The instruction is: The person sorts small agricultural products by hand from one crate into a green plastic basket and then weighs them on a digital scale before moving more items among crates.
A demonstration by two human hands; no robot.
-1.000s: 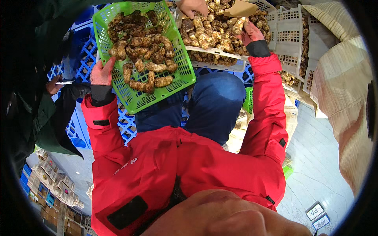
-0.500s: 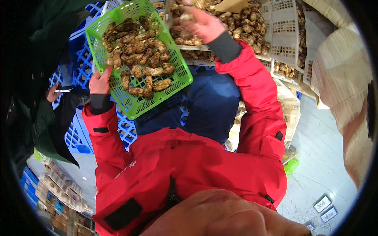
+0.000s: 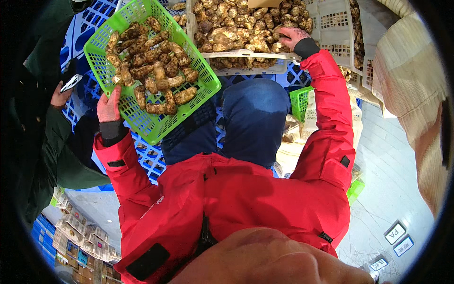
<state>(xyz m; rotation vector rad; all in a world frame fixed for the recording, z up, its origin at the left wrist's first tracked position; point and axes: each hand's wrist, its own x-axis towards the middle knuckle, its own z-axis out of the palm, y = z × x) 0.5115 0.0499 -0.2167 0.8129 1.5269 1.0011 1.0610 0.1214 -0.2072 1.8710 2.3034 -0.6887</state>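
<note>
- The person's left hand [image 3: 109,105], left of centre, grips the lower-left edge of a green basket [image 3: 153,131], thumb at the rim.
- The basket sits tilted in the upper left of the frame, with brown mushrooms [image 3: 147,57] spread inside.
- The right hand [image 3: 294,38], upper right of centre, reaches fingers-down onto mushrooms heaped in a white crate [image 3: 246,53] at the top; whether it grasps one cannot be told.
- At the left edge, a co-worker's hand [image 3: 60,96] holds a phone [image 3: 72,83].
</note>
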